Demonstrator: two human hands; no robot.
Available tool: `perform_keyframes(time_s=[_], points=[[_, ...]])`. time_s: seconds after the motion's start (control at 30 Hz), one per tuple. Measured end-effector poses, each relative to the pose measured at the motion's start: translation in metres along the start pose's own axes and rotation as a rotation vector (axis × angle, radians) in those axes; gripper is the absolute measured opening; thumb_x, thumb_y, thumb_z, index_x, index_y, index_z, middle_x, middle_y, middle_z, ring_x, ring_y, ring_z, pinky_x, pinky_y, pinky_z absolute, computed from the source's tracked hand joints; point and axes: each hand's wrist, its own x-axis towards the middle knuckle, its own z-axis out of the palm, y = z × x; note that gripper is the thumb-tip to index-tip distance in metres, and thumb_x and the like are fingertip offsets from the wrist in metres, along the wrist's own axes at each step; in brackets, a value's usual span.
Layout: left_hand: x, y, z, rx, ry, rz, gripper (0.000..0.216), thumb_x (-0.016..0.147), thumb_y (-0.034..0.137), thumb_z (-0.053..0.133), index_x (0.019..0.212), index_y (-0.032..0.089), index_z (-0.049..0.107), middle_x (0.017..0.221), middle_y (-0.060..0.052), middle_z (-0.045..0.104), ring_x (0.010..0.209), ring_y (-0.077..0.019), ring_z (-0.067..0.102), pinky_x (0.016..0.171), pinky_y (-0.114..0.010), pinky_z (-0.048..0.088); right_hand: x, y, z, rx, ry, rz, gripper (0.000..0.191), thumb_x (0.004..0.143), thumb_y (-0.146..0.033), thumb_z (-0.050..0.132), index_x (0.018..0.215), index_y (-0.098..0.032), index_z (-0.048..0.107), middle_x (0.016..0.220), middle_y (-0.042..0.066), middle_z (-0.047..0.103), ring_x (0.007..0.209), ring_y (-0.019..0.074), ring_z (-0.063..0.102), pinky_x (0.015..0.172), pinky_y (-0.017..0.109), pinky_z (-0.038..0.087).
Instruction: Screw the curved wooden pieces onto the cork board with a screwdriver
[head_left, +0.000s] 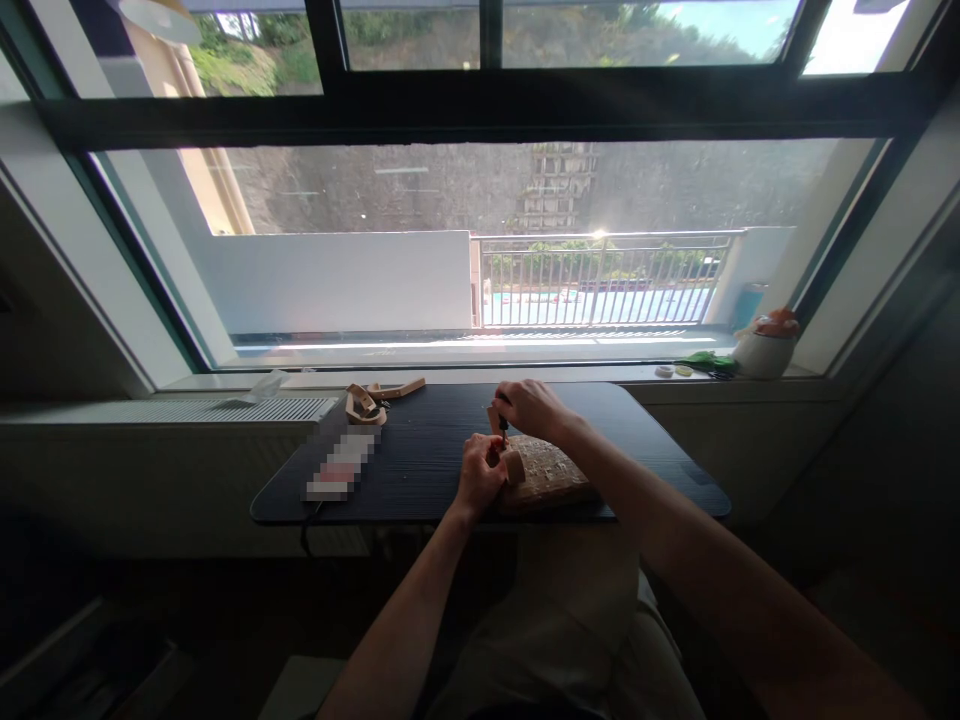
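Over the table's middle, my right hand (529,408) is closed around the top of a dark upright tool that looks like a screwdriver (503,427). Its tip points down at small wooden pieces and is hidden by my fingers. My left hand (480,475) is closed on a light wooden piece (514,467), low and just left of the right hand. Something small and red shows between the left fingers, too small to name. Beside and partly under the wooden piece lies a thick brown slab with a rough, speckled top (551,470); my right forearm covers part of it.
The dark table (427,480) stands against the window sill. At its left lie curved wooden parts (365,404), a wooden strip (401,389) and a blurred-out flat item (341,465) with a cable. A white pot (766,352) and green leaves (709,362) sit on the right sill.
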Motion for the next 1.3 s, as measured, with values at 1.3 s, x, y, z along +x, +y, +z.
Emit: perform_keyframes(time_s=[1.3], points=[[0.001,-0.002,0.001,0.012,-0.012,-0.007,0.013,0.073,0.021,0.060,0.086,0.019,0.062,0.084,-0.004,0.057,0.085,-0.0180,0.050,0.078,-0.031,0.043,0.002,0.002,-0.005,-0.025,-0.022,-0.036,0.032,0.092,-0.035,0.037,0.100,-0.015,0.061,0.094,0.011,0.067,0.084,0.0203,0.061,0.068,0.026,0.036]])
